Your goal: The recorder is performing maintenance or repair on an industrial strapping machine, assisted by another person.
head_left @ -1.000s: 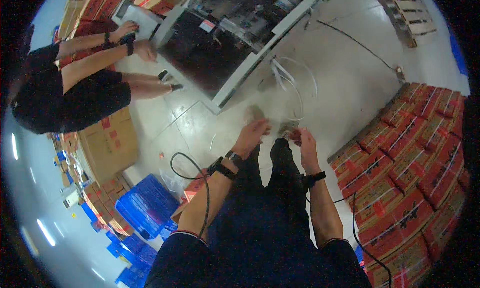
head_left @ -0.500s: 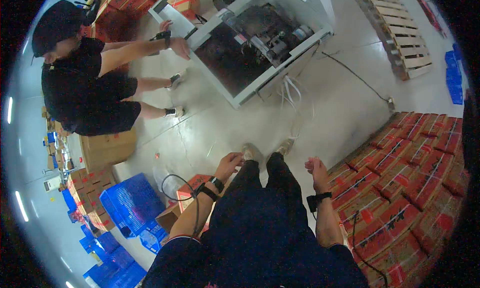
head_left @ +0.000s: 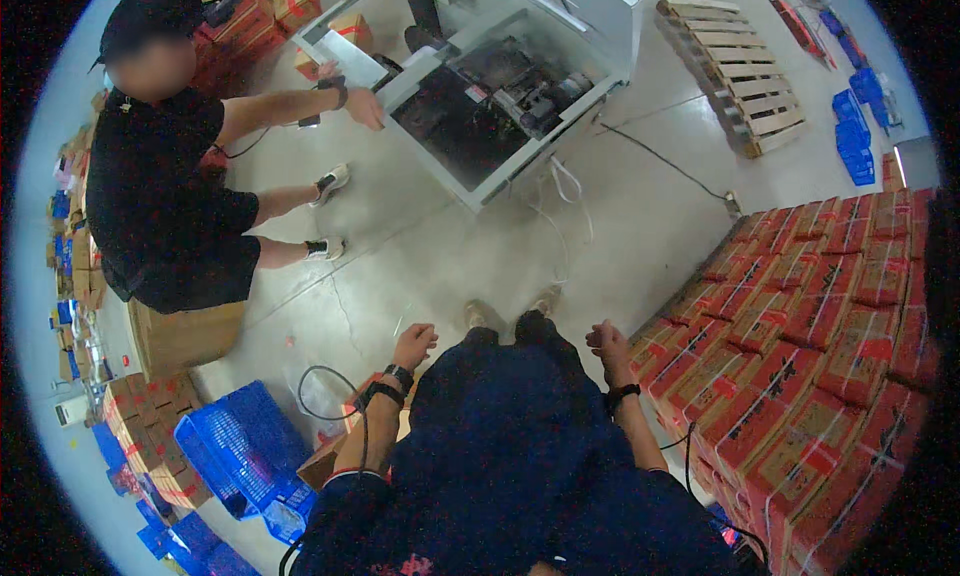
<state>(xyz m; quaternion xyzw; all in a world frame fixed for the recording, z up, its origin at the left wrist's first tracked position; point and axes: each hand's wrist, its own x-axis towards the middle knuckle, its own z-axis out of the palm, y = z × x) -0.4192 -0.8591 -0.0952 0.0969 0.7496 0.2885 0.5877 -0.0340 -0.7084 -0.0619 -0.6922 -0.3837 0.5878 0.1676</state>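
My left hand (head_left: pixel 414 345) hangs in the air over the floor, left of my legs, with its fingers loosely bent and apart and nothing in it. On the other side, my right hand (head_left: pixel 608 350) has its fingers curled in and appears to hold nothing; the stack of red and brown cartons (head_left: pixel 770 346) is nearest to it. Both wrists wear black bands with cables. Ahead stands a light-grey machine cabinet (head_left: pixel 478 198), its top open on a dark interior with a motor (head_left: pixel 545 111). A co-worker in black (head_left: pixel 165 191) has a hand (head_left: pixel 365 108) at the cabinet's left edge.
Blue plastic crates (head_left: pixel 245 446) and brown cartons (head_left: pixel 150 436) stand at my left. White straps (head_left: pixel 565 181) hang from the cabinet toward the floor. A black cable (head_left: pixel 665 158) runs across the floor, and a wooden pallet (head_left: pixel 740 76) lies at the far right.
My view has shifted, and my body appears closer to the carton stack. Both my hands hang beside my legs, now farther from the cabinet. The co-worker's head has turned toward me.
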